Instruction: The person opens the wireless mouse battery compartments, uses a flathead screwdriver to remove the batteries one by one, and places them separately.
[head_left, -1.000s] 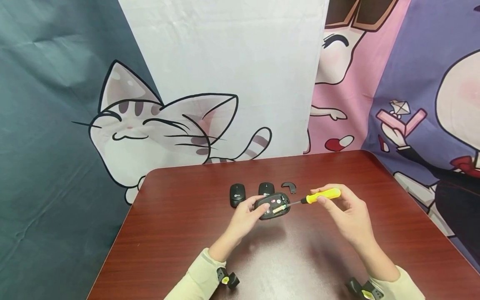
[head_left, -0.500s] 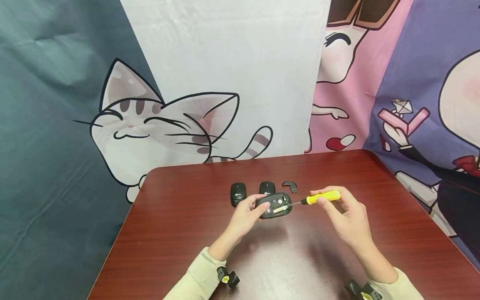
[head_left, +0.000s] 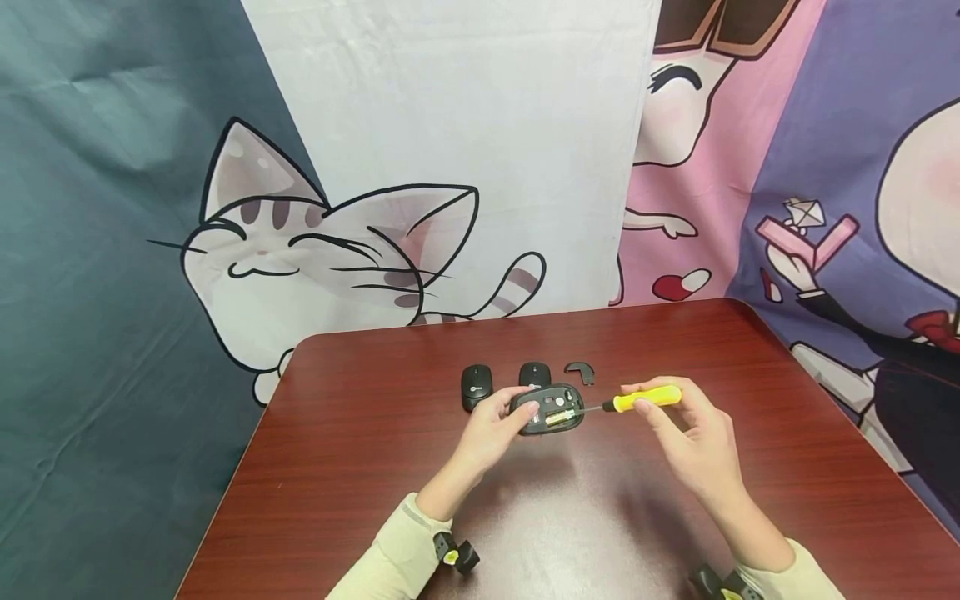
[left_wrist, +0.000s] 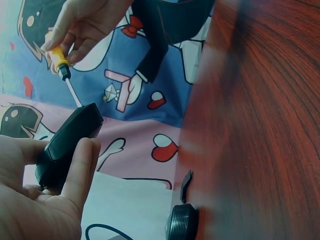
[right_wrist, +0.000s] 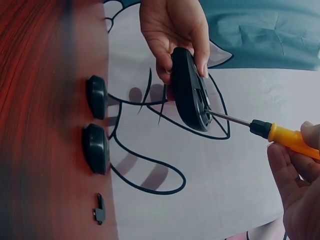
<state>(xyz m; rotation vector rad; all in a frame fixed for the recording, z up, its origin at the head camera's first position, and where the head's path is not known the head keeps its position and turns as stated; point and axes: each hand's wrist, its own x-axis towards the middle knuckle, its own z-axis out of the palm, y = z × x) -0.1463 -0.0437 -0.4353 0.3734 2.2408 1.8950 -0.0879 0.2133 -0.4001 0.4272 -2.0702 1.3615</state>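
My left hand [head_left: 489,429] grips a black computer mouse [head_left: 531,402] above the table, its underside turned up, thumb on that face. The battery compartment is uncovered and a battery [head_left: 559,417] lies in it. My right hand [head_left: 699,437] pinches the yellow handle of a screwdriver [head_left: 647,397] between thumb and fingers. Its metal shaft points left, and the tip reaches into the end of the compartment, as the right wrist view shows at the mouse [right_wrist: 186,95]. Exactly what the tip touches is too small to tell. In the left wrist view the mouse [left_wrist: 67,142] hides the tip.
On the reddish-brown table [head_left: 360,433] a black mouse [head_left: 476,387] stands behind my left hand. A second mouse [head_left: 535,373] is partly hidden by the held one. A curved black cover piece [head_left: 579,372] lies to its right. A printed cloth [head_left: 450,100] hangs behind the table.
The held mouse has tilted slightly over the last second, and the view has shifted a little. Both hands keep their holds, with the screwdriver tip still at the compartment.
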